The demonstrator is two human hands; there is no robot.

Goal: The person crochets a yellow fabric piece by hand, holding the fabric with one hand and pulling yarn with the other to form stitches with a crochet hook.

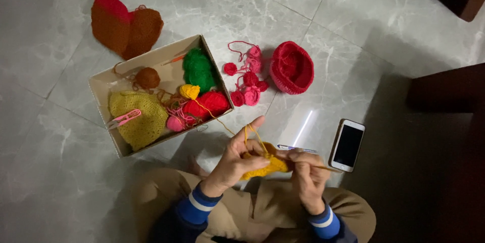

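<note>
At lower centre, the left hand grasped yellow crochet work, the right hand gripped a crochet hook, while the cardboard box at left held yarn balls.

Bare floor is left open at the near left and across the far right. Passage at the far left is blocked by the cardboard box of yarn, with a brown knitted piece beyond it. Ahead, pink crochet flowers and a red crocheted hat lie in the way; a phone and a pen are set just right of the hands. Dark furniture closes off the right.
</note>
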